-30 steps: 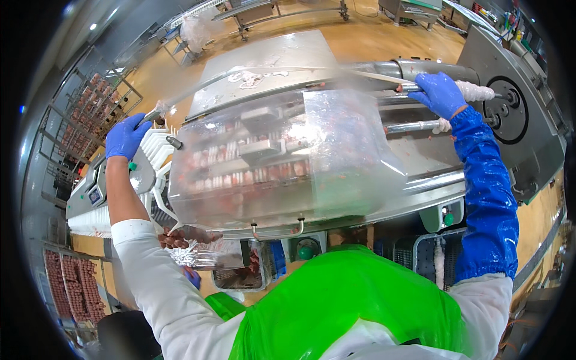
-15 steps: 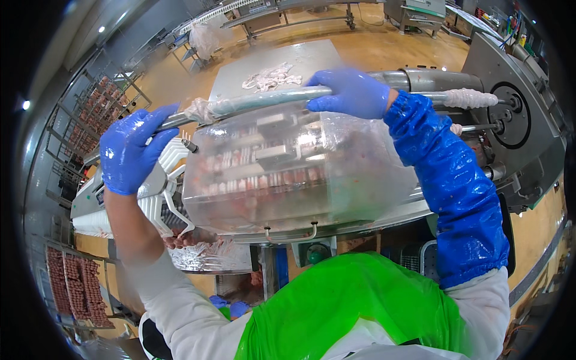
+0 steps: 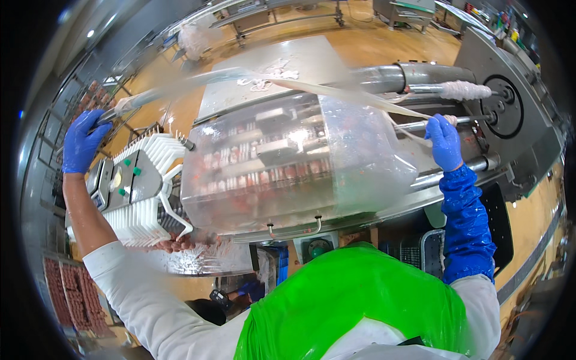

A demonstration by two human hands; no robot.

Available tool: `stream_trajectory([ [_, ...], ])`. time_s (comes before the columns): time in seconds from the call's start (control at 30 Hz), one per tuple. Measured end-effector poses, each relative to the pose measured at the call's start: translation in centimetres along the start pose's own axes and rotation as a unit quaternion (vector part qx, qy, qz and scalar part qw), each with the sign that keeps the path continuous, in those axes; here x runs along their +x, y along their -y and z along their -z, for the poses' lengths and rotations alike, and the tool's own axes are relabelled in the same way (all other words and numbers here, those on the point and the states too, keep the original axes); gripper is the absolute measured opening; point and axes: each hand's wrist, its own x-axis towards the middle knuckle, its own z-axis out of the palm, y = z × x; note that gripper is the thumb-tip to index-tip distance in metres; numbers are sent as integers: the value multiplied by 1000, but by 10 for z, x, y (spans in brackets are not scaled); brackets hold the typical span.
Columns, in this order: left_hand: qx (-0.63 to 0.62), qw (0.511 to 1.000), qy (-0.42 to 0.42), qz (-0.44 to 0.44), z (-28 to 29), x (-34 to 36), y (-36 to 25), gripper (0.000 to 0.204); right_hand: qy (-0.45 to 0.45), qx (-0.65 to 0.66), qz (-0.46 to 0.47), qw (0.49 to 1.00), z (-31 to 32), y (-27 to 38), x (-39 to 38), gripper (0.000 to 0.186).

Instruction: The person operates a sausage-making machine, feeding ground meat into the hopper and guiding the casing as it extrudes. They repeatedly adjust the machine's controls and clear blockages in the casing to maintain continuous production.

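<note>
My gloved left hand (image 3: 83, 141) grips the near end of a long steel tube (image 3: 153, 95), held over the left side of the machine. A pale, slack strip of casing (image 3: 336, 96) stretches from the tube toward the right. My gloved right hand (image 3: 444, 144) pinches the casing beside the lower horn (image 3: 414, 126) at the right. Gathered white casing (image 3: 465, 90) sits on the upper horn. A cloudy clear cover (image 3: 252, 180) lies over the machine's middle, with white racks (image 3: 120, 222) to its left.
A steel plate (image 3: 228, 96) with casing scraps is behind the cover. The machine's end housing (image 3: 528, 150) stands at right. Sausage racks (image 3: 72, 288) are lower left, crates (image 3: 432, 258) below the machine, a steel table (image 3: 264, 18) farther back. A co-worker's blue-gloved hand (image 3: 252, 288) shows below.
Both hands first came closer together on the tube, then parted: my left hand moved outward to the left with it, my right hand off it, down and rightward with the casing strip.
</note>
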Motion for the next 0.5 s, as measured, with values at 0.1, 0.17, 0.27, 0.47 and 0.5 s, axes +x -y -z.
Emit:
stream_trajectory([
  [0.1,-110,993,3,49,-11,7,37,29,-69,-7,-70,995,27,-32,-36,30],
  [0.17,-100,995,-6,12,-25,17,53,28,-124,-21,-89,988,36,-53,-61,30],
  [0.27,-75,997,-7,4,-36,31,61,27,-199,-44,-131,970,53,-91,-81,30],
  [0.47,-86,995,-11,39,-40,43,92,32,-289,-367,-119,876,120,-214,-93,33],
  [0.5,-30,998,-15,60,-38,37,110,35,-299,-407,-151,850,125,-222,-93,33],
])
